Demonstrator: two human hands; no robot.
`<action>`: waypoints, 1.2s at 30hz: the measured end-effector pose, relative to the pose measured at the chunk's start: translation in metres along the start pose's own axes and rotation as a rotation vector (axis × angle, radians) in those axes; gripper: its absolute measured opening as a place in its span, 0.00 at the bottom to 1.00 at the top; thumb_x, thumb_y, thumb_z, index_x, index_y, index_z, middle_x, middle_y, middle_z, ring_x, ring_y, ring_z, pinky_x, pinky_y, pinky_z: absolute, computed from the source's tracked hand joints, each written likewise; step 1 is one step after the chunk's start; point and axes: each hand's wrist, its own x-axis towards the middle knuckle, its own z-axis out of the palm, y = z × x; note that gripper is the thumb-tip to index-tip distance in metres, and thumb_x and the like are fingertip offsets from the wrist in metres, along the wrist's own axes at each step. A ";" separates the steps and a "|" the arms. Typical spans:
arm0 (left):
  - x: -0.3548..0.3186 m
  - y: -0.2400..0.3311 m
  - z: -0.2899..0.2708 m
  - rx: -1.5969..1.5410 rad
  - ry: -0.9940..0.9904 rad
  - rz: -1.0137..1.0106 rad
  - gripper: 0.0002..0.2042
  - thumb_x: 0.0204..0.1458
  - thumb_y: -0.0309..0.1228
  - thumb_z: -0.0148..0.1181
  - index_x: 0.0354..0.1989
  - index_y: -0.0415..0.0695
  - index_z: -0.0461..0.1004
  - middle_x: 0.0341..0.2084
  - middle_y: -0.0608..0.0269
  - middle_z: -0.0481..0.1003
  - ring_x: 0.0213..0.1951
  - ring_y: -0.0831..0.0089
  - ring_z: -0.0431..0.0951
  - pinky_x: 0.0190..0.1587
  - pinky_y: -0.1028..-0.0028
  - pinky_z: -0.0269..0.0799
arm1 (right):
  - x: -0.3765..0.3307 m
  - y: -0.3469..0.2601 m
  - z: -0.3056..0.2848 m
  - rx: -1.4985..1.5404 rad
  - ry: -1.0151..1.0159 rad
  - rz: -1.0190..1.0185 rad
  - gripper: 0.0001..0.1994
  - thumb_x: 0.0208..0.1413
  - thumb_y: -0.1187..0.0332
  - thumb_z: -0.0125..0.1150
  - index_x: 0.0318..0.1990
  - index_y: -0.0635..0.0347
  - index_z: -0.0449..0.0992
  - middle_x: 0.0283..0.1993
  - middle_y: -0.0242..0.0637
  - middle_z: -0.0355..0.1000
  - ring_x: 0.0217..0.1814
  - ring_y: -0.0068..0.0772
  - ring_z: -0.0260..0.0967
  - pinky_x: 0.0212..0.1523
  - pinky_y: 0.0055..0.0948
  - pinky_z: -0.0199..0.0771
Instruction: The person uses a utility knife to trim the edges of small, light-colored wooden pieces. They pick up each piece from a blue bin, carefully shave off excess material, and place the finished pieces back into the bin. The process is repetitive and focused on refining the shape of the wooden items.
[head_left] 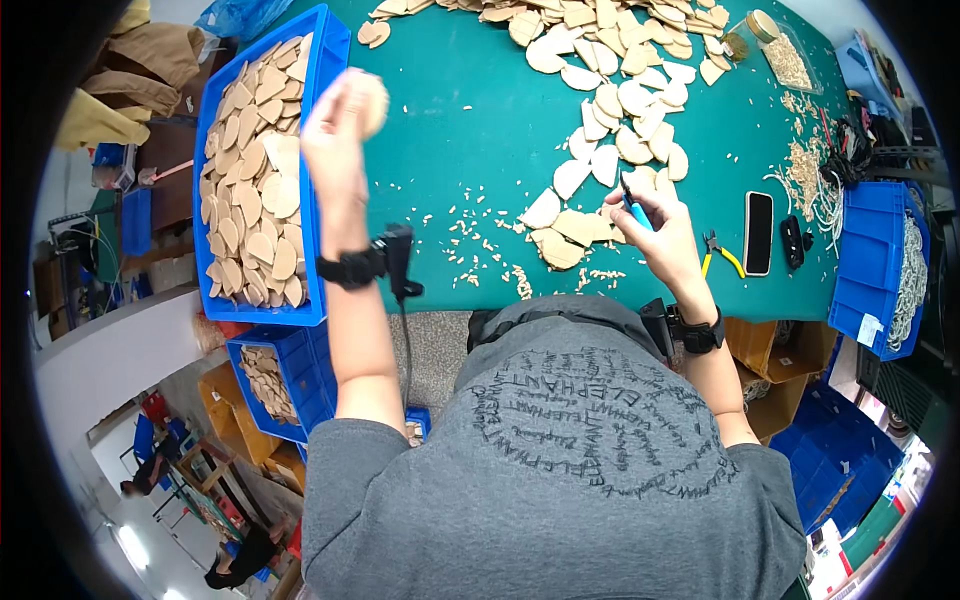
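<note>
My left hand [335, 125] is raised beside the blue bin's right wall, closed on a flat tan rounded piece [374, 105]. Similar half-round pieces [250, 200] fill the blue bin [328, 60] at the left. Over the near right of the table, my right hand [662, 235] grips a small blue-handled cutter [639, 214]; its dark tip points away from me. Right beside that hand, several tan pieces [572, 226] lie on the green table, and a trail of loose pieces [632, 100] runs back to a larger heap at the far edge.
Small tan scraps [480, 245] are scattered over the green table [450, 130]. Yellow-handled pliers [722, 255], a phone [758, 234] and a black object [795, 242] lie at the right. Blue crates [868, 270] stand beyond the right edge; another bin [310, 375] sits below left.
</note>
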 end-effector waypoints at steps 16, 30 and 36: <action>-0.147 -0.130 0.114 0.849 -0.795 0.046 0.25 0.35 0.43 0.70 0.36 0.40 0.68 0.32 0.50 0.72 0.33 0.49 0.75 0.36 0.58 0.72 | -0.003 0.027 -0.003 -0.244 0.151 -0.216 0.12 0.45 0.69 0.60 0.38 0.64 0.76 0.35 0.40 0.75 0.36 0.32 0.72 0.39 0.27 0.71; -0.106 0.001 0.096 -0.464 -0.649 -0.770 0.15 0.48 0.25 0.62 0.43 0.42 0.65 0.39 0.57 0.72 0.40 0.63 0.78 0.38 0.75 0.78 | -0.008 0.010 0.013 -0.139 0.129 -0.212 0.13 0.45 0.67 0.60 0.39 0.62 0.77 0.30 0.43 0.76 0.29 0.31 0.73 0.33 0.27 0.72; -0.116 0.028 0.094 -0.474 -0.510 -0.651 0.15 0.49 0.29 0.63 0.43 0.40 0.67 0.37 0.57 0.74 0.38 0.66 0.79 0.35 0.77 0.78 | -0.010 -0.009 0.016 -0.154 0.039 -0.110 0.15 0.48 0.65 0.61 0.43 0.61 0.76 0.30 0.35 0.74 0.28 0.20 0.68 0.30 0.22 0.68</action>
